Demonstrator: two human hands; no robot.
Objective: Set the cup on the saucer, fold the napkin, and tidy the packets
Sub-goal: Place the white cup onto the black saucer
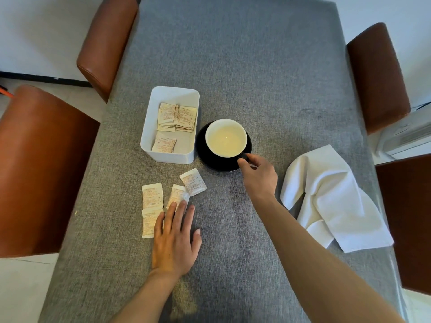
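Coarse cloth below, gloss on top.
The table [256,66] wears rough grey woven fabric; the cup [225,138] and dark saucer [210,160] gleam like glazed ceramic, the tray [149,127] is smooth white plastic, the napkin [331,197] soft matt cloth.

A dining room: grey-clothed table [233,66] ringed by brown leather chairs [105,43], tiled floor beyond.

A grey woven tablecloth [268,78] covers the table. The cup [225,138] is cream-white inside, on a black saucer [211,159]. Left of the gripped handle, a white box [161,127] holds cream packets [177,116] printed with reddish text (too small to read). Right of it, a plain white napkin [331,197]. Chairs [39,173] are reddish-brown.
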